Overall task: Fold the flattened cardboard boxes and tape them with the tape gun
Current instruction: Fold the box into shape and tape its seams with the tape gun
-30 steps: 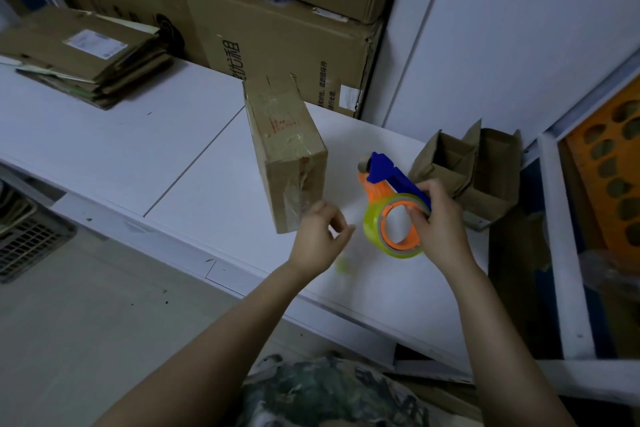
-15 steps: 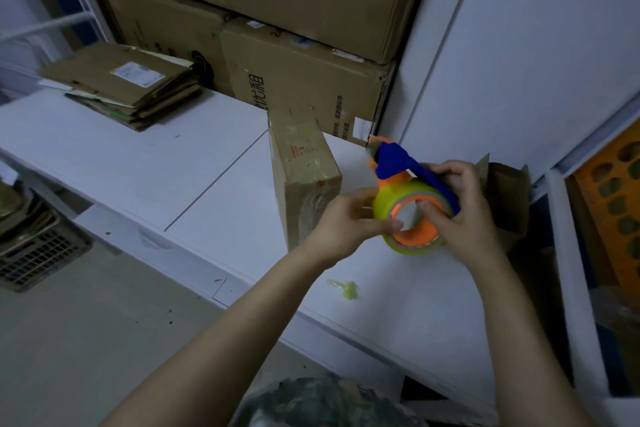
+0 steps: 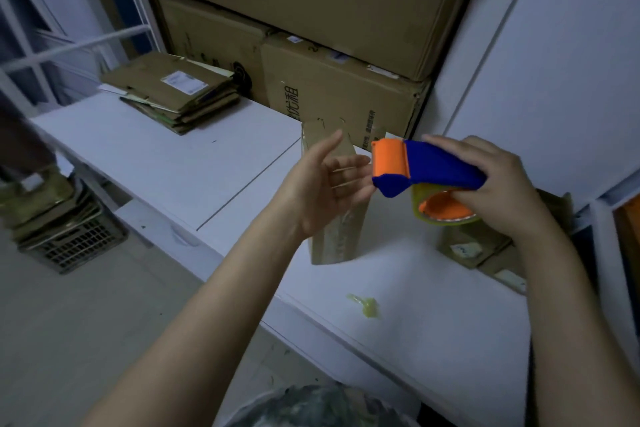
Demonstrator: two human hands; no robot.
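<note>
Right hand [image 3: 498, 191] grips tape gun [image 3: 433, 166]; left hand [image 3: 325, 184] spread, holding nothing.

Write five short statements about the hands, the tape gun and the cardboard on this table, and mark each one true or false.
1. The right hand grips the tape gun. True.
2. The left hand grips the small box. False: its fingers are spread and it holds nothing; the box stands on the table behind it.
3. A stack of flattened cardboard lies at the far left of the table. True.
4. The tape gun lies flat on the table. False: it is held up in the air above the table.
5. A greenish scrap lies on the table near its front edge. True.
</note>
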